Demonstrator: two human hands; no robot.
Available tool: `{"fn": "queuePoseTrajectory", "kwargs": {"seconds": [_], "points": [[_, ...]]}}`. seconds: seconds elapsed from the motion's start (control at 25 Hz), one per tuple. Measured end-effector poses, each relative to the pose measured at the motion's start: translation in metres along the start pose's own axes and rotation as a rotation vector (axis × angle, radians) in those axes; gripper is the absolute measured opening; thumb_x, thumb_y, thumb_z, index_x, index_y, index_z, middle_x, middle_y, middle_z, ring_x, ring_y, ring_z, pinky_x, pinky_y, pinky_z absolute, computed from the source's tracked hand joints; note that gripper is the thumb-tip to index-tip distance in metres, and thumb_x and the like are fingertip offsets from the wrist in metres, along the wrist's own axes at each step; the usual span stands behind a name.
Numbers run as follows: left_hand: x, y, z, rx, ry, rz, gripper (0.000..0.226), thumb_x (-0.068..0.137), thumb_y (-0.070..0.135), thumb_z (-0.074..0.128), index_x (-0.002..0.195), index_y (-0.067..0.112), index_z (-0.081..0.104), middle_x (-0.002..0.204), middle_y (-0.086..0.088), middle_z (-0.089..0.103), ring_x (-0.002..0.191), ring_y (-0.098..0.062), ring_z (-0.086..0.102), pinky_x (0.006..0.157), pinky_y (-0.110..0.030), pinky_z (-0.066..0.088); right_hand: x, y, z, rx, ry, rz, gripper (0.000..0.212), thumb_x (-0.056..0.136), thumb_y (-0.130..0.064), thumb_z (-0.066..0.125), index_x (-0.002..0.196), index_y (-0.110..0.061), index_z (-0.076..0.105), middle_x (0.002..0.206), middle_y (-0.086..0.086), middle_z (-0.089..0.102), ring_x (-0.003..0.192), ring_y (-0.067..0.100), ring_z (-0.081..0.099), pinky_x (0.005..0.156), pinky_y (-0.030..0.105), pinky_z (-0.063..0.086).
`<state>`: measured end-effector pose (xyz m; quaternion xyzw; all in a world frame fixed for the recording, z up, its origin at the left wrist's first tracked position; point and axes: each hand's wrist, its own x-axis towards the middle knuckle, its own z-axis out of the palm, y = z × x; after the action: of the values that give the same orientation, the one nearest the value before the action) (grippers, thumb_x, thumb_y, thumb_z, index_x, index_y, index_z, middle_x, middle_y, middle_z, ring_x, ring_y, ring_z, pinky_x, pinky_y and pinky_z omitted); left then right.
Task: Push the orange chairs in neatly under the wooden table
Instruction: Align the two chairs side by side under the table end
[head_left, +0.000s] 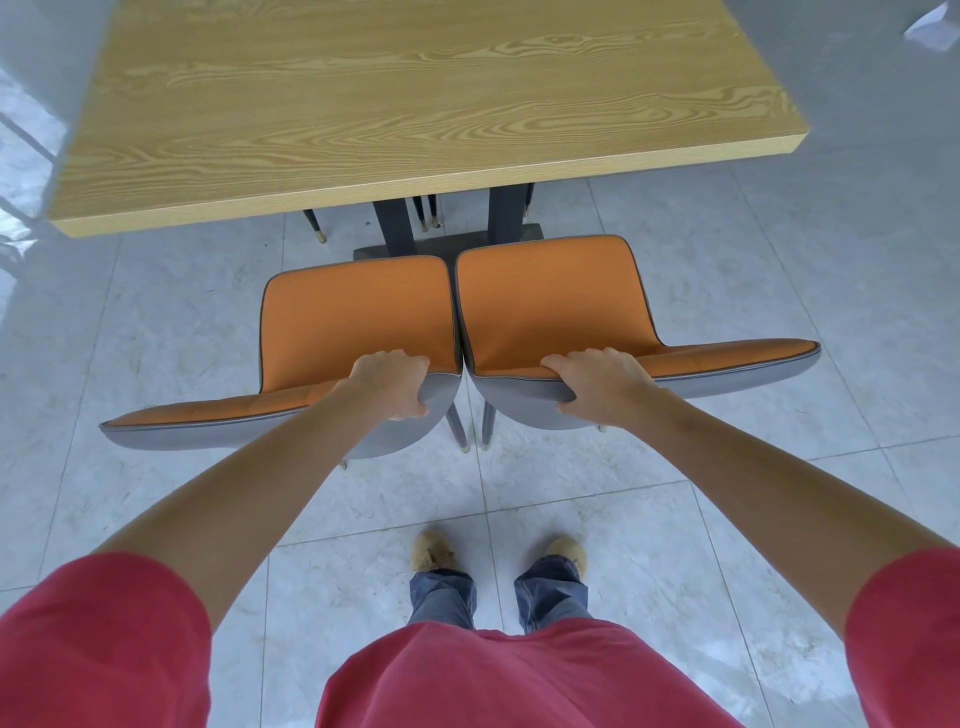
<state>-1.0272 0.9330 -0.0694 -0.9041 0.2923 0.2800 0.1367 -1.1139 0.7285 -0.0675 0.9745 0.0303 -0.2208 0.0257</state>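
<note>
1. My left hand (392, 382) curls over the top edge of the left orange chair (353, 322), at about 11 o'clock from my feet.
2. My right hand (597, 384) grips the backrest of the right orange chair (556, 306) likewise, at about 1 o'clock.
3. I judge I hold both backs near their touching inner corners so the pair moves together and stays square.
4. The wooden table (395, 104) lies at 12 o'clock; both seats sit short of its edge.
5. Glossy pale floor tiles (649, 519) should let the legs slide.
</note>
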Motion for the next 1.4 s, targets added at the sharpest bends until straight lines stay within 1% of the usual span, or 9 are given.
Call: {"fn": "queuePoseTrajectory", "kwargs": {"seconds": [0.16, 0.28, 0.52, 0.68, 0.8, 0.92, 1.08, 1.24, 1.4], "points": [[0.000, 0.004, -0.004, -0.145, -0.043, -0.038, 0.057, 0.092, 0.045, 0.048, 0.138, 0.011, 0.042, 0.131, -0.008, 0.056, 0.118, -0.027, 0.054, 0.089, -0.036, 0.046, -0.004, 0.009, -0.004, 0.057, -0.026, -0.103, 0.061, 0.091, -0.042, 0.050, 0.146, -0.023, 0.029, 0.124, 0.004, 0.060, 0.112, 0.023, 0.058, 0.085, 0.032, 0.049], [0.000, 0.013, -0.003, -0.135, -0.037, -0.064, 0.052, 0.095, 0.043, 0.041, 0.137, 0.012, 0.042, 0.128, -0.008, 0.058, 0.115, -0.028, 0.055, 0.083, -0.034, 0.045, -0.008, 0.015, -0.006, 0.096, -0.052, -0.169, 0.066, 0.091, -0.048, 0.049, 0.148, -0.025, 0.024, 0.133, 0.002, 0.055, 0.119, 0.022, 0.053, 0.091, 0.032, 0.046], [0.002, 0.022, -0.001, -0.005, 0.001, -0.166, 0.047, 0.096, 0.035, 0.042, 0.138, 0.014, 0.040, 0.125, -0.008, 0.060, 0.112, -0.029, 0.058, 0.082, -0.035, 0.048, -0.007, 0.035, -0.005, 0.174, -0.084, -0.275, 0.067, 0.092, -0.039, 0.051, 0.149, -0.028, 0.019, 0.144, -0.002, 0.045, 0.126, 0.020, 0.047, 0.095, 0.033, 0.043], [0.004, 0.034, 0.001, 0.045, 0.026, -0.228, 0.046, 0.095, 0.036, 0.043, 0.136, 0.014, 0.042, 0.122, -0.007, 0.061, 0.111, -0.028, 0.058, 0.078, -0.034, 0.045, -0.004, 0.046, -0.002, 0.232, -0.111, -0.319, 0.064, 0.092, -0.044, 0.049, 0.148, -0.029, 0.022, 0.138, -0.001, 0.050, 0.122, 0.022, 0.049, 0.094, 0.036, 0.044], [0.003, 0.038, 0.001, 0.033, 0.022, -0.247, 0.049, 0.094, 0.042, 0.042, 0.136, 0.015, 0.044, 0.125, -0.006, 0.059, 0.115, -0.028, 0.056, 0.086, -0.035, 0.046, -0.004, 0.047, -0.006, 0.349, -0.141, -0.321, 0.051, 0.097, -0.050, 0.031, 0.145, -0.031, 0.031, 0.133, 0.000, 0.057, 0.120, 0.023, 0.052, 0.099, 0.038, 0.043], [0.002, 0.039, 0.000, -0.021, 0.011, -0.237, 0.049, 0.095, 0.044, 0.040, 0.133, 0.015, 0.047, 0.123, -0.007, 0.060, 0.114, -0.027, 0.056, 0.088, -0.036, 0.045, 0.001, 0.043, -0.012, 0.380, -0.205, -0.308, 0.049, 0.100, -0.047, 0.018, 0.145, -0.032, 0.032, 0.144, -0.003, 0.048, 0.130, 0.023, 0.045, 0.108, 0.040, 0.036], [0.006, 0.032, 0.000, -0.072, -0.004, -0.208, 0.042, 0.095, 0.038, 0.042, 0.128, 0.014, 0.051, 0.117, -0.007, 0.063, 0.109, -0.026, 0.059, 0.082, -0.034, 0.046, 0.013, 0.040, -0.013, 0.360, -0.297, -0.296, 0.049, 0.099, -0.051, 0.018, 0.144, -0.037, 0.033, 0.145, -0.005, 0.047, 0.130, 0.022, 0.046, 0.108, 0.040, 0.036], [0.009, 0.023, 0.002, -0.108, -0.012, -0.150, 0.040, 0.095, 0.026, 0.040, 0.133, 0.017, 0.048, 0.115, -0.007, 0.065, 0.105, -0.027, 0.061, 0.079, -0.035, 0.050, 0.031, 0.038, -0.018, 0.398, -0.422, -0.220, 0.052, 0.094, -0.060, 0.020, 0.140, -0.042, 0.037, 0.147, -0.006, 0.044, 0.133, 0.022, 0.041, 0.110, 0.040, 0.032], [0.017, 0.017, -0.001, -0.089, -0.047, -0.120, 0.039, 0.096, 0.028, 0.042, 0.132, 0.017, 0.049, 0.119, -0.007, 0.064, 0.108, -0.027, 0.061, 0.078, -0.034, 0.049, 0.040, 0.026, -0.024, 0.430, -0.534, -0.216, 0.054, 0.095, -0.059, 0.025, 0.140, -0.034, 0.040, 0.150, -0.005, 0.039, 0.137, 0.022, 0.034, 0.114, 0.040, 0.027]]}}
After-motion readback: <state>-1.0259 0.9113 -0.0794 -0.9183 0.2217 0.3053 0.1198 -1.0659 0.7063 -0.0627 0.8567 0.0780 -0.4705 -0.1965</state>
